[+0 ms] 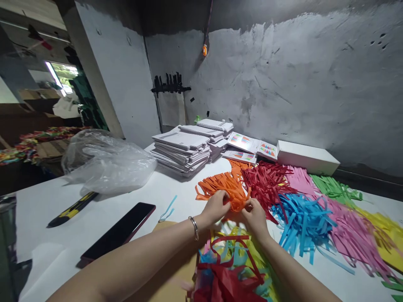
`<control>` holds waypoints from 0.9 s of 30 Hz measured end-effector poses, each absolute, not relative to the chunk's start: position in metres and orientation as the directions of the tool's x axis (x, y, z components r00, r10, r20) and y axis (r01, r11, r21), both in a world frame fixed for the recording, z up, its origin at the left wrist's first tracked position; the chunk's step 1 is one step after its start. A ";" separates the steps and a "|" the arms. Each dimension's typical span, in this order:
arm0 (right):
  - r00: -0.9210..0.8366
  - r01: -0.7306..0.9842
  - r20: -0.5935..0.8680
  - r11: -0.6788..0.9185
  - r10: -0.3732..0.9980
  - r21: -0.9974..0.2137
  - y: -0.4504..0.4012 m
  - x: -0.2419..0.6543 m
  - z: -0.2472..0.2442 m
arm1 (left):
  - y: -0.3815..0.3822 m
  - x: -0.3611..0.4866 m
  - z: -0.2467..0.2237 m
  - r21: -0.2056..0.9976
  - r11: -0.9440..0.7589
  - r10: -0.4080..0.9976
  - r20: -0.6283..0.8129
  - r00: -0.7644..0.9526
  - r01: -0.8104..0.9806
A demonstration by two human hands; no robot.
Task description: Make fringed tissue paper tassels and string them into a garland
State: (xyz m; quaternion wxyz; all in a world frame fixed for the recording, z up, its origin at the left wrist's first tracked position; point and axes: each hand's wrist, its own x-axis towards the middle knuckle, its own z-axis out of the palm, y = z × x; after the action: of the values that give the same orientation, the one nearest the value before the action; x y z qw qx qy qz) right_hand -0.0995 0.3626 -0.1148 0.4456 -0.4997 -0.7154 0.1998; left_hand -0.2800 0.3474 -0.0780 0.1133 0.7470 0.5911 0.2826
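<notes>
An orange tissue-paper tassel with cut fringe lies in front of me, its gathered end toward my body. My left hand pinches the gathered end from the left, a silver bangle on that wrist. From the right, my right hand grips the same end between thumb and fingers. Just beyond my right hand sits a dark red fringe bundle, with a blue one to its right. Below my hands, loose red, yellow and blue tissue strips fill a container whose edges are mostly hidden.
Pink, green and yellow fringe spread to the right. Stacked white cartons and a long white box stand near the wall. Leftward lie a phone, a yellow-black cutter and a clear plastic bag.
</notes>
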 end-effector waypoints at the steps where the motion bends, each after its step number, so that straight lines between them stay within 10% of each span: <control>1: -0.103 0.540 0.445 0.425 0.890 -0.726 0.362 -0.100 -0.114 | 0.343 -0.280 -0.075 0.466 -0.325 0.929 0.323 0.184 0.823; 13: -0.027 0.534 0.543 0.471 0.840 -0.702 0.352 -0.097 -0.107 | 0.349 -0.295 -0.066 0.201 -0.489 0.849 0.332 0.411 0.849; 27: 0.626 0.304 0.482 0.377 0.613 -0.875 0.362 0.039 -0.070 | 0.411 -0.336 -0.027 0.688 -0.038 0.915 0.316 -0.252 0.724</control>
State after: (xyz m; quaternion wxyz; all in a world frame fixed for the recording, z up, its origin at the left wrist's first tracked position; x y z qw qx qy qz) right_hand 0.0394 0.3622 -0.0698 0.7163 -0.5476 -0.4189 0.1077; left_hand -0.3362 0.4113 -0.0273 0.1194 0.5999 0.6831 0.3990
